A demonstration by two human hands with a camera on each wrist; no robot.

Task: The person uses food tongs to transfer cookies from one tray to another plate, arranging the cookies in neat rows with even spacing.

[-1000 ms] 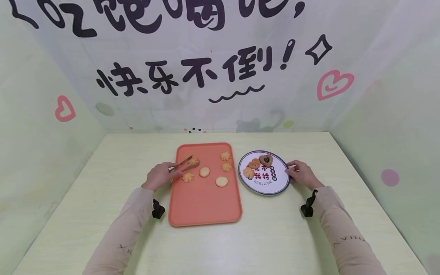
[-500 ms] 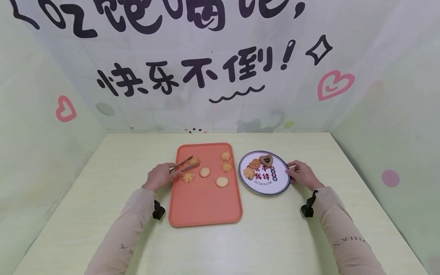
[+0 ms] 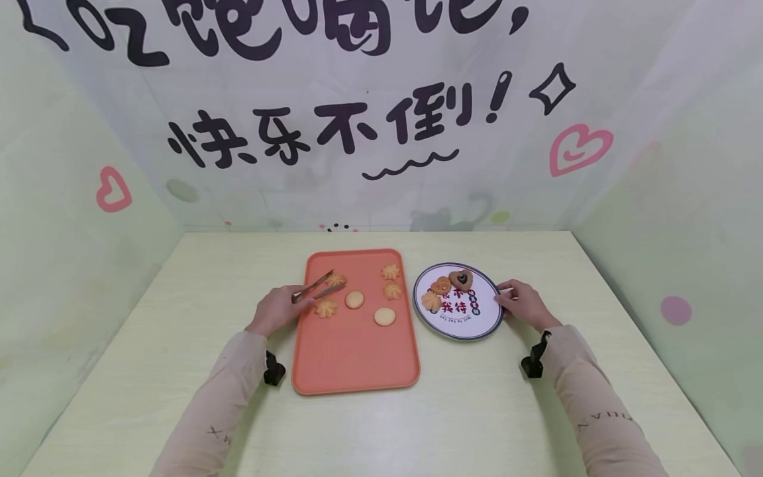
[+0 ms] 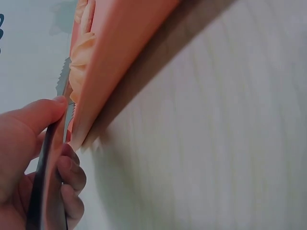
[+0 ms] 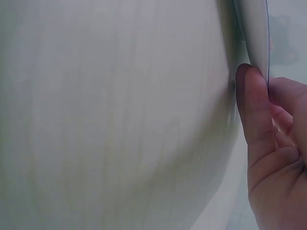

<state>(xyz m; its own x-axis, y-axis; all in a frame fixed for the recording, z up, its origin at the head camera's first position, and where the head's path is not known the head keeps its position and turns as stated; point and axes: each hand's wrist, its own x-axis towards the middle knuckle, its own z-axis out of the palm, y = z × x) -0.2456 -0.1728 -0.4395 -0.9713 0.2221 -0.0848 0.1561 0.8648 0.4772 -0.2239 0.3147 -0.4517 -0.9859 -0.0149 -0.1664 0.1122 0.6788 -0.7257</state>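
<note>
My left hand (image 3: pixel 276 310) holds metal tongs (image 3: pixel 314 285) over the left edge of an orange tray (image 3: pixel 357 364). The jaws stand apart, one on each side of a flower-shaped cookie (image 3: pixel 336 279); whether they touch it, I cannot tell. In the left wrist view, serrated tips of the tongs (image 4: pixel 62 79) show beside a ridged cookie (image 4: pixel 82 62). At the right, my right hand (image 3: pixel 524 305) pinches the rim of a round white plate (image 3: pixel 487 311), thumb on one face and fingers on the other. On the plate lie a heart-shaped cookie (image 3: pixel 461 280), a pretzel-like cookie (image 3: pixel 440 285) and a flower-shaped one (image 3: pixel 432 301).
Elsewhere on the tray lie two round cookies (image 3: pixel 384 317) and several flower-shaped ones (image 3: pixel 391 271). Tray and plate stand side by side with a narrow gap on a pale wooden table (image 3: pixel 465 411). A printed cloth wall (image 3: pixel 334 192) closes off the back; side walls flank the table.
</note>
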